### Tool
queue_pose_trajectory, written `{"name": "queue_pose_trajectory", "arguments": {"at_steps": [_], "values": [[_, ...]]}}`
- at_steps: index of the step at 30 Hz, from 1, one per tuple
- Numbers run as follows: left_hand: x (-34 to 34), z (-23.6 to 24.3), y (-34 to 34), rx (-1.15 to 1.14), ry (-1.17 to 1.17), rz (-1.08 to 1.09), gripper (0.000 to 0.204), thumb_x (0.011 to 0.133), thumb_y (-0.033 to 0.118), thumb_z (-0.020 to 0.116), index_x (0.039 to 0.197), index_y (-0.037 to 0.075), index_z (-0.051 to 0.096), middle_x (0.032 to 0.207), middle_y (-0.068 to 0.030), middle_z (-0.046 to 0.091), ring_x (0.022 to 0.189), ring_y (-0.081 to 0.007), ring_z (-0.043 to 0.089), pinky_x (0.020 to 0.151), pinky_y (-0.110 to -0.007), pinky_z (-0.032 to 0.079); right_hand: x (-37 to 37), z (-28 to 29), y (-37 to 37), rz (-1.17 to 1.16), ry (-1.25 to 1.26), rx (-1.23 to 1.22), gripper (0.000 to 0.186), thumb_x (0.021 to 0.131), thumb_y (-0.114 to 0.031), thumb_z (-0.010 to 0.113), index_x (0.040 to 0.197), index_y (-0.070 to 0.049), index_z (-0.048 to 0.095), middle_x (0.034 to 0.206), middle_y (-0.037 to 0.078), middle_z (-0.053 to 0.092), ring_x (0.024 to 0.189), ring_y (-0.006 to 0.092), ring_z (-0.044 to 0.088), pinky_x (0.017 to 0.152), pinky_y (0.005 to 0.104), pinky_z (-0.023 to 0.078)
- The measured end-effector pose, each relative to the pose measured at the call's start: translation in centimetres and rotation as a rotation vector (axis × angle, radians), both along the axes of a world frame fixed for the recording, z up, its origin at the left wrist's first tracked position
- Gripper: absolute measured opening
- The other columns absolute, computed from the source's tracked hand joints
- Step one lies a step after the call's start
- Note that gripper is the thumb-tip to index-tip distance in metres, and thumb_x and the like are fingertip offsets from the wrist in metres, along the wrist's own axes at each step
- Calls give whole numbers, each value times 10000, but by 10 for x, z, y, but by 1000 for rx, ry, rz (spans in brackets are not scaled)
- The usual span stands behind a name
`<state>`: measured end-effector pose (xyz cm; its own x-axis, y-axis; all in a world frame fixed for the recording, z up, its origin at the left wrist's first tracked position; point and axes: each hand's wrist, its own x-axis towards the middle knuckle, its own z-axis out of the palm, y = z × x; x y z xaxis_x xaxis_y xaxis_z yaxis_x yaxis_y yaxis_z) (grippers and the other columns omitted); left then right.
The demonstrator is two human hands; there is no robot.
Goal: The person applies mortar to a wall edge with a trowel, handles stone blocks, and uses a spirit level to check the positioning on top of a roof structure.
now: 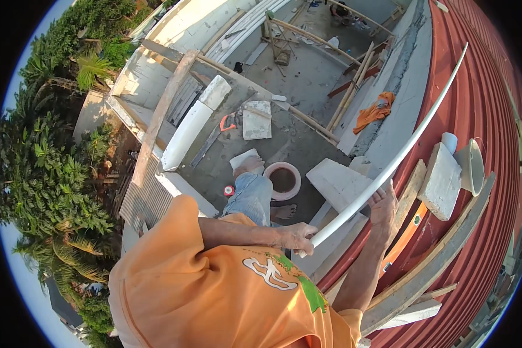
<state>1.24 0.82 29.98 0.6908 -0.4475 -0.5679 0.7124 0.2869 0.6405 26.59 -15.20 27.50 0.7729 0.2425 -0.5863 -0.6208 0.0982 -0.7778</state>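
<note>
A long white pipe (412, 142) crosses in front of me, from near my waist to the far right, bending upward in this view. Close to its near end, my left hand (296, 236) is closed around it, with a short stub showing past the fingers. Farther along, my right hand (383, 206) holds the pipe from its right side, fingers against it. Beneath the pipe lies a pale block (339, 182). A round tub with a pinkish rim (298, 185) and dark contents stands by my feet.
On the red corrugated roof (475, 75) at right are a bucket (474, 168), a block (441, 182), an orange spirit level (405, 239) and planks (441, 255). A handsaw (227, 123) and another block (257, 120) lie ahead. An orange cloth (375, 111) hangs on the wall.
</note>
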Motion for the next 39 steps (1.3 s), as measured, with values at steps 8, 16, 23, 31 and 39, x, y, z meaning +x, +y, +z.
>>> {"name": "queue_pose_trajectory", "arguments": {"at_steps": [8, 16, 23, 31, 39], "values": [[-26, -13, 23, 101, -152, 177, 654, 760, 258, 728, 1300, -32, 497, 832, -93, 629, 726, -167, 623, 644, -309, 484, -12, -22, 76, -121, 84, -66, 256, 921, -235, 663, 999, -26, 540, 784, 42, 514, 620, 123, 502, 500, 250, 431], [-55, -20, 77, 204, -220, 117, 920, 785, 366, 726, 1438, -111, 288, 706, -111, 639, 654, -208, 597, 628, -340, 465, 21, -30, -36, -11, -27, -282, 228, 922, -250, 649, 928, -65, 515, 731, 16, 500, 572, 104, 491, 451, 231, 423], [-137, -47, 163, 622, -45, 515, 761, 814, 323, 718, 1385, -75, 411, 979, -159, 667, 919, -212, 633, 818, -311, 476, 9, -20, -95, 42, -113, -582, 229, 930, -231, 632, 974, -34, 522, 753, 59, 561, 583, 129, 533, 460, 244, 442], [-327, -52, 238, 847, 588, 1211, 619, 858, 142, 668, 1382, -65, 411, 738, 6, 503, 635, -82, 488, 544, -230, 397, -6, -44, -91, 153, -161, -679, 548, 917, -247, 623, 1333, 18, 384, 794, 57, 533, 598, 137, 535, 507, 266, 454], [-424, -83, 212, 687, 710, 1229, 228, 896, 98, 597, 758, 166, 429, 626, 83, 318, 487, -26, 298, 405, -216, 189, -12, -68, -81, 38, -201, -773, 275, 881, -253, 698, 959, -67, 510, 625, 7, 512, 454, 105, 493, 389, 251, 417]]}}
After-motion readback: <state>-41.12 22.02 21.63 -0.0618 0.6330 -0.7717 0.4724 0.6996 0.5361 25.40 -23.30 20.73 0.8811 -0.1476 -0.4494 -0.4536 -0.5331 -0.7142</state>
